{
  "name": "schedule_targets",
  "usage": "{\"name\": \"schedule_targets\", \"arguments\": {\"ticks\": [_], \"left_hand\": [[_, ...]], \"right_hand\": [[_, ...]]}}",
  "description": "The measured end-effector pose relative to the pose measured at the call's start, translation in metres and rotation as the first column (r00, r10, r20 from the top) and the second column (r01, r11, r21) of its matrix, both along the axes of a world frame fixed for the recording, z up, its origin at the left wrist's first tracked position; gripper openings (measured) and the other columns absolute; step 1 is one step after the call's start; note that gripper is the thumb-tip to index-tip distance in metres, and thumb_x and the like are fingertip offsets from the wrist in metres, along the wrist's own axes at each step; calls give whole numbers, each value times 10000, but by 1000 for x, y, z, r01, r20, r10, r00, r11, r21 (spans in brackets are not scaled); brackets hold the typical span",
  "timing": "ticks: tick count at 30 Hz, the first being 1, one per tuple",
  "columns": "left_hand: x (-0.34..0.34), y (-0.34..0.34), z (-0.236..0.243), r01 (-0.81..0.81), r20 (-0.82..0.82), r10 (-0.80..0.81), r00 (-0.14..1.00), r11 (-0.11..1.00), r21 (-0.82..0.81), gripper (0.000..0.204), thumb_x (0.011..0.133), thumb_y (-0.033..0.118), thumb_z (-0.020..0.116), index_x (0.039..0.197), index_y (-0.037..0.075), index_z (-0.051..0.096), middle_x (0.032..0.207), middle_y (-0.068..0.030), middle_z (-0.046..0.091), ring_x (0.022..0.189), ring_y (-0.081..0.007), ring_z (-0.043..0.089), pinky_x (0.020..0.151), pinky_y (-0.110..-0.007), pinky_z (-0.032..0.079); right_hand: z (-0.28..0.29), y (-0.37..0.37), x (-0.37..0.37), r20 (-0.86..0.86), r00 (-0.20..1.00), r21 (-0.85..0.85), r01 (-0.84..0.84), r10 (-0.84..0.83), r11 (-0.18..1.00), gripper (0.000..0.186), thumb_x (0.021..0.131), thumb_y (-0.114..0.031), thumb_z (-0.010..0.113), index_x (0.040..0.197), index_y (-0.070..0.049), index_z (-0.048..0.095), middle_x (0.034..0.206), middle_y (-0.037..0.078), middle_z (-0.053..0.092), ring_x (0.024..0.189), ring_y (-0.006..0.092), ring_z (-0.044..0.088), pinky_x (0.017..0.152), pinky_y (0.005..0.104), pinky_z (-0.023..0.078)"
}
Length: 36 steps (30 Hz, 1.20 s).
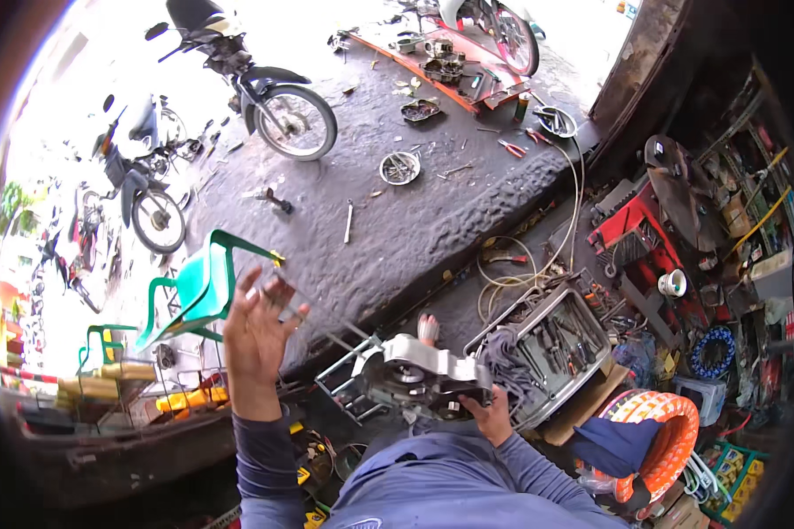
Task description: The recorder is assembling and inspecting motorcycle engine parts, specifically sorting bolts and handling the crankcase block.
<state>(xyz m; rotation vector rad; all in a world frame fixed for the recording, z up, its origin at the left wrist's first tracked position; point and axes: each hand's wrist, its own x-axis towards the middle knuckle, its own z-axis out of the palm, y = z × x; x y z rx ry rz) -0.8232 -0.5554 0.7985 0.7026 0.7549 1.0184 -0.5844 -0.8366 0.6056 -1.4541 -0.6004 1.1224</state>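
My left hand (258, 333) is raised beside the green plastic chair, its fingers spread and slightly curled. I see nothing held in it. In front of my body is a grey metal motorcycle engine case (419, 368) with a round opening in its face. My right hand (490, 413) grips its lower right edge, thumb over the dark side. Below and to the left of the case is a metal-bar stand (348, 375); whether it bears the case's weight I cannot tell.
The green chair (205, 280) stands left. A tray of tools (563, 353) lies right, near a coiled hose (512, 280) and orange-wrapped tires (670, 432). On the raised floor are a wrench (348, 222), a bowl of small parts (400, 168), pliers (512, 148) and a motorcycle (278, 110).
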Motion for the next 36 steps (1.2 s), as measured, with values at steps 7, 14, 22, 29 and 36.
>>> {"name": "schedule_targets", "arguments": {"ticks": [7, 14, 22, 29, 36], "left_hand": [[148, 170, 58, 207, -109, -186, 977, 949, 237, 668, 905, 260, 541, 1466, 32, 259, 1244, -196, 527, 1212, -326, 517, 995, -564, 451], [261, 324, -20, 45, 350, -114, 930, 979, 198, 615, 949, 364, 527, 1427, 42, 313, 1173, -200, 566, 1049, -312, 604, 893, -520, 524], [380, 425, -292, 799, -931, -131, -340, 482, -359, 272, 862, 273, 596, 920, 29, 701, 966, -204, 688, 970, -362, 645, 835, -452, 535], [435, 468, -276, 924, -648, -758, 78, 298, -238, 310, 777, 184, 637, 1053, 49, 681, 1012, -242, 670, 986, -378, 637, 826, -430, 510], [542, 500, -330, -47, 205, 207, 957, 804, -592, 879, 892, 686, 451, 1449, 13, 361, 1419, -220, 460, 1282, -359, 480, 1072, -493, 396]], "right_hand": [[-7, 205, 114, 147, 915, 52, 371, -375, 927, 374, 945, -369, 637, 999, 1, 656, 812, -16, 624, 702, 79, 535, 628, 269, 441], [3, 359, 231, -400, 833, -228, 312, -381, 922, 429, 940, -489, 602, 914, -65, 657, 770, -62, 589, 650, 49, 502, 577, 235, 404], [6, 542, 398, -97, 963, -197, 227, -250, 954, 467, 953, -501, 579, 697, -111, 554, 671, -105, 446, 640, 28, 334, 548, 259, 261], [-56, 641, 519, 93, 984, -367, 176, -152, 914, 677, 916, -562, 596, 505, -79, 359, 505, -56, 329, 524, 73, 281, 468, 347, 208], [-88, 765, 556, -47, 975, -432, -217, 219, 875, 625, 933, -541, 584, 593, -26, 489, 549, -44, 423, 564, 70, 358, 489, 327, 300]]}}
